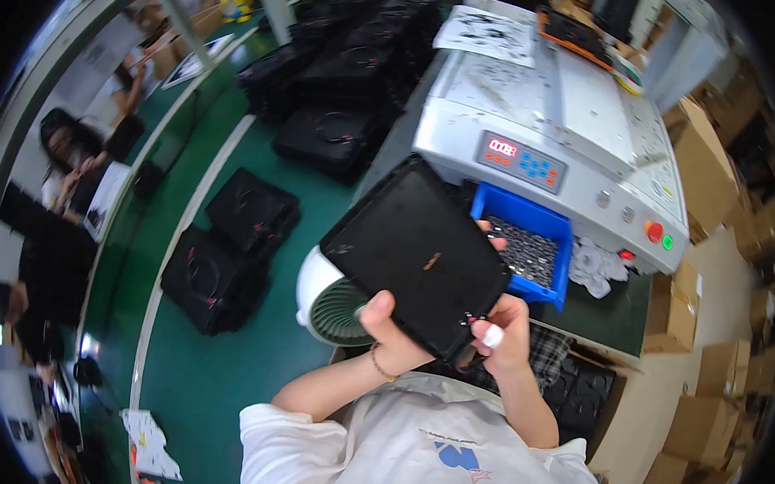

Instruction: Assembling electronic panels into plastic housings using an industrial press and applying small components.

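Note:
A flat black rectangular case (415, 249) with rounded corners is held up tilted in front of my chest, a small orange-brown mark on its face. My left hand (396, 337) grips it with the thumb over the near left edge; the rest of that hand is hidden beneath. Fingertips show past its right edge, beside the blue bin. My right hand (505, 328) pinches the near right corner, a white wrap on one finger. Small pink and pale bits show at that corner, too small to name.
A grey machine (557, 116) with a lit control panel (520, 161) stands ahead right. Before it sits a blue bin (567, 231) of small dark metallic pieces. A white fan (313, 286) is behind the case. Black cases (252, 210) lie on the green surface; people sit far left.

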The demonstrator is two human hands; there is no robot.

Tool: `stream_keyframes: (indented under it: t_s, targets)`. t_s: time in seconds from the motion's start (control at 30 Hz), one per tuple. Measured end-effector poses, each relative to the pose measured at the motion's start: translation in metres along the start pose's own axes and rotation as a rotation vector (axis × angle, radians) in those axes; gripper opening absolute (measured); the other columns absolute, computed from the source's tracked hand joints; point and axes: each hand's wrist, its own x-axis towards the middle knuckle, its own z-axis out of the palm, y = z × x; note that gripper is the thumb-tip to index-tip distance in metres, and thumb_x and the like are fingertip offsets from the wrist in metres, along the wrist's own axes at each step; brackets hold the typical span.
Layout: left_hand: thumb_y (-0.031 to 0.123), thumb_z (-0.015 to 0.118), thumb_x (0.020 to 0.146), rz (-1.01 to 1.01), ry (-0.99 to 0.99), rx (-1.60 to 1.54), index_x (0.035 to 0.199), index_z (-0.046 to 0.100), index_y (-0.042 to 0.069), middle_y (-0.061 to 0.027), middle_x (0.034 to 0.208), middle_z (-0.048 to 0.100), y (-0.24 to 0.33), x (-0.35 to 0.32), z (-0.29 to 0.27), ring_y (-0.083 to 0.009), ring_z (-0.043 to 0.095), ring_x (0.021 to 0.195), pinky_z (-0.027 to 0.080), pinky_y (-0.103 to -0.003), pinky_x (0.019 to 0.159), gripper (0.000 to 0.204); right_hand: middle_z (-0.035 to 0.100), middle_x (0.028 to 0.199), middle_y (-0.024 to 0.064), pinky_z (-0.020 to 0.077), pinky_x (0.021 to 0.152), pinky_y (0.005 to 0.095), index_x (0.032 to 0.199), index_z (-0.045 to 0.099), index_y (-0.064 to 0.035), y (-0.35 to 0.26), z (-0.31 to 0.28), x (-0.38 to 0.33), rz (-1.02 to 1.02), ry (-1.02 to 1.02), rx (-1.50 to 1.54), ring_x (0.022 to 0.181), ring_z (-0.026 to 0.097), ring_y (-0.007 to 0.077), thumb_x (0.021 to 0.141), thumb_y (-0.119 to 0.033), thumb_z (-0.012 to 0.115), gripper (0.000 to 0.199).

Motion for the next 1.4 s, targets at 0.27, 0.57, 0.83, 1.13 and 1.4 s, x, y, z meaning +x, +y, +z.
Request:
stream_keyframes:
  t_s: [0.27, 0.57, 0.83, 1.13, 1.4]
  targets:
    - [0.078, 0.026, 0.084, 0.367, 0.396, 0.139, 0.144, 0.032, 0.000, -0.0257, 0.135, 0.047, 0.092, -0.055, 0.018, -0.0370, 0.052, 0.120, 0.043, -0.048, 0.101, 0.099, 0.064, 0.097, 0.0143, 0.0481, 0.067, 0.0289, 0.114, 0.055, 0.0100, -0.018, 0.010, 0.002, -0.097, -0.246, 0.000, 0.076, 0.061, 0.0186, 0.075, -0.059, 0.072, 0.081]
    - [0.049, 0.047, 0.097, 0.847, 1.284, 0.416, 0.129, 0.053, 0.004, -0.0132, 0.121, 0.062, 0.160, -0.317, -0.054, -0.0280, 0.063, 0.107, 0.050, -0.040, 0.095, 0.056, 0.046, 0.083, 0.0036, 0.0338, 0.062, 0.0254, 0.099, 0.054, 0.0000, -0.012, -0.014, 0.007, -0.194, -0.336, 0.256, 0.068, 0.040, 0.0105, 0.093, -0.038, 0.059, 0.039]
    - [0.057, 0.043, 0.096, 0.615, 1.351, 0.293, 0.131, 0.050, -0.004, -0.0165, 0.125, 0.060, 0.153, -0.439, -0.038, -0.0281, 0.061, 0.110, 0.048, -0.040, 0.096, 0.071, 0.046, 0.080, 0.0041, 0.0323, 0.059, 0.0240, 0.093, 0.053, -0.0007, 0.004, -0.011, 0.011, -0.082, -0.365, 0.260, 0.064, 0.039, 0.0099, 0.091, -0.039, 0.062, 0.040]
    - [0.056, 0.043, 0.096, 0.493, 1.802, 0.884, 0.131, 0.051, -0.001, -0.0143, 0.121, 0.062, 0.189, -0.478, -0.008, -0.0255, 0.062, 0.107, 0.048, -0.038, 0.094, 0.067, 0.052, 0.070, 0.0049, 0.0327, 0.054, 0.0263, 0.082, 0.054, -0.0008, 0.003, -0.020, 0.006, -0.069, -0.172, 0.186, 0.060, 0.045, 0.0122, 0.083, -0.046, 0.071, 0.048]
    - [0.028, 0.052, 0.099, 0.371, 0.821, 1.072, 0.117, 0.059, -0.001, -0.0121, 0.104, 0.066, 0.189, -0.119, -0.037, -0.0197, 0.065, 0.098, 0.052, -0.033, 0.086, 0.035, 0.054, 0.070, 0.0035, 0.0315, 0.055, 0.0259, 0.083, 0.057, -0.0005, -0.015, -0.041, -0.008, -0.143, -0.149, 0.114, 0.058, 0.044, 0.0105, 0.085, -0.042, 0.070, 0.044]
